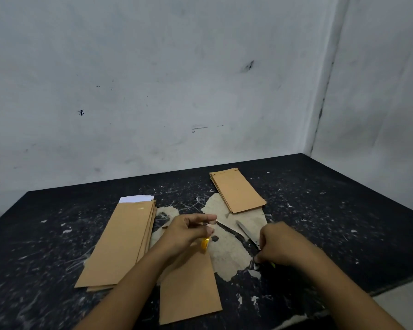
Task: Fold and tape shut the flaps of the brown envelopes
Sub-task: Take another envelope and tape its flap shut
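Observation:
One brown envelope (188, 291) lies in front of me on the black table (343, 222). Above its top end my left hand (188, 232) holds a small yellow tape roll (205, 244). My right hand (281, 244) grips the handles of open scissors (239, 232), blades pointing toward my left hand. A stack of brown envelopes (122, 241) with white paper showing at the top lies to the left. Another stack of brown envelopes (239, 189) lies farther back on the right. Whether a tape strip runs between roll and blades I cannot tell.
The black table is scratched and flecked with white, with a worn pale patch (229, 253) under the scissors. White walls (177, 79) close it off at the back and right. The table's near right edge (391, 287) is close to my right forearm.

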The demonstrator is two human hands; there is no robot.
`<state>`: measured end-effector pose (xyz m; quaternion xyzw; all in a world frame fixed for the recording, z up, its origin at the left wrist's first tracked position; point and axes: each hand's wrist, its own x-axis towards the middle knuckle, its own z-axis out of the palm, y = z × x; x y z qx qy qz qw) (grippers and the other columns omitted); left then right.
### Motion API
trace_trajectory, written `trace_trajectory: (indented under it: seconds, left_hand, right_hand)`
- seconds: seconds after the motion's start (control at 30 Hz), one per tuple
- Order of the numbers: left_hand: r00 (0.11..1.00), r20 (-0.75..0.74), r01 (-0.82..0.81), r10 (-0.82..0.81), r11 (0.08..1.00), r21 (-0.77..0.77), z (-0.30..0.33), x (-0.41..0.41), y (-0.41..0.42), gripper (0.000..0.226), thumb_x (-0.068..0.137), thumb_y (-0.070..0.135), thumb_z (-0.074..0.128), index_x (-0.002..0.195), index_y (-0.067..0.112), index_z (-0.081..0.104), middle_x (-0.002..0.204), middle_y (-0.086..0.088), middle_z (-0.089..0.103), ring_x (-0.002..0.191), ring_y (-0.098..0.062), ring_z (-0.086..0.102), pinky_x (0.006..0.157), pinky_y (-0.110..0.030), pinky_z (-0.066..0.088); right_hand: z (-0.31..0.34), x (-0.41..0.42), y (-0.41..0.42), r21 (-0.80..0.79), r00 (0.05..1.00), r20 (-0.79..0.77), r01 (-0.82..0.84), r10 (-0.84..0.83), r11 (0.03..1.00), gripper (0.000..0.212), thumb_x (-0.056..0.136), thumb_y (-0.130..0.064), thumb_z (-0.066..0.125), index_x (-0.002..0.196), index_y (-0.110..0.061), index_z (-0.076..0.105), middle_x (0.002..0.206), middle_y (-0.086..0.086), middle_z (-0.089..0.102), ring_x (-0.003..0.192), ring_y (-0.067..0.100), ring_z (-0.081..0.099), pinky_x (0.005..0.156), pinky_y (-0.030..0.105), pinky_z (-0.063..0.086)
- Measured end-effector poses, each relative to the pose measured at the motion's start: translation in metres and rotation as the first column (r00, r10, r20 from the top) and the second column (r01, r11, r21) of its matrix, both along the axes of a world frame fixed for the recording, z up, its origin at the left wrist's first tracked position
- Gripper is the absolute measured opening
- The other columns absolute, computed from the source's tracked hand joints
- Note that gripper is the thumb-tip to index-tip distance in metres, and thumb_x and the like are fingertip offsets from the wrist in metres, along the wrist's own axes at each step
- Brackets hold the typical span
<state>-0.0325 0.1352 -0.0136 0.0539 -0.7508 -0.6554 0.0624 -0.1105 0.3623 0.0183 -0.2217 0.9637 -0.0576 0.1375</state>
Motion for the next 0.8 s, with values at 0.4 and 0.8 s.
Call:
trace_trajectory:
  seconds: [0.4,0.8]
  left_hand:
    - [0.999,-0.009,-0.037,0.037,0.999,-0.022,-0.006,-0.001,-0.009,0.035,0.087,0.000,0.069,0.115,0.021,0.074,0.111,0.007,0.074,0.105,-0.008,0.069,0.085,-0.022,0.056]
    - [0.994,0.000,-0.110,0.110,0.994,-0.010,0.002,0.003,-0.009,0.031,0.087,0.007,0.072,0.112,0.025,0.075,0.107,0.015,0.074,0.099,0.000,0.068,0.068,-0.012,0.052]
  right_hand:
    - [0.003,0.006,0.022,0.102,0.999,-0.028,-0.023,0.026,0.995,0.031,0.091,-0.024,0.068,0.118,-0.013,0.060,0.123,0.007,0.062,0.108,0.020,0.061,0.092,0.033,0.055]
    - [0.017,-0.013,0.025,0.062,0.963,0.094,-0.260,0.253,0.964,0.043,0.091,-0.025,0.067,0.132,-0.033,0.060,0.117,-0.005,0.061,0.100,0.010,0.058,0.089,0.025,0.051]
